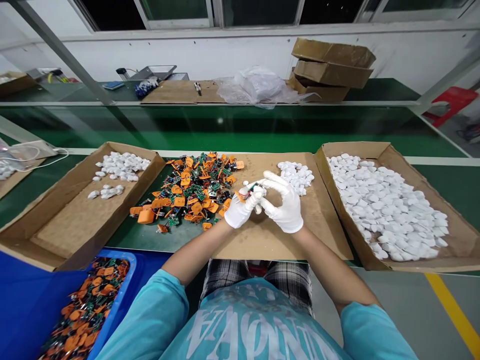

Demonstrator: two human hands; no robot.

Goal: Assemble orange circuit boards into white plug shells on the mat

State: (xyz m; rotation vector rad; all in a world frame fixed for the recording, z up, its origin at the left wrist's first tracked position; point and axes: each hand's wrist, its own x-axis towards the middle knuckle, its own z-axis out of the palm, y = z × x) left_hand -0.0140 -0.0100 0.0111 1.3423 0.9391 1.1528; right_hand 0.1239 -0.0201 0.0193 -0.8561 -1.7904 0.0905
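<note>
Both hands wear white gloves and meet over the cardboard sheet (247,240). My left hand (240,207) has its fingers closed round a small part with an orange piece (241,197) and a bit of green and red. My right hand (283,202) curves toward it, thumb and fingertips closed at the same part; a white piece seems to be between the hands, too small to make out. Left of the hands lies a heap of orange and green circuit parts (195,187). A small pile of white pieces (296,176) is just beyond my right hand.
A cardboard tray (56,245) with some white pieces stands left, another tray (459,240) full of white pieces right. A blue bin (129,270) of orange parts is at lower left. The back shelf holds plastic wrap (258,85) and stacked boxes (330,72).
</note>
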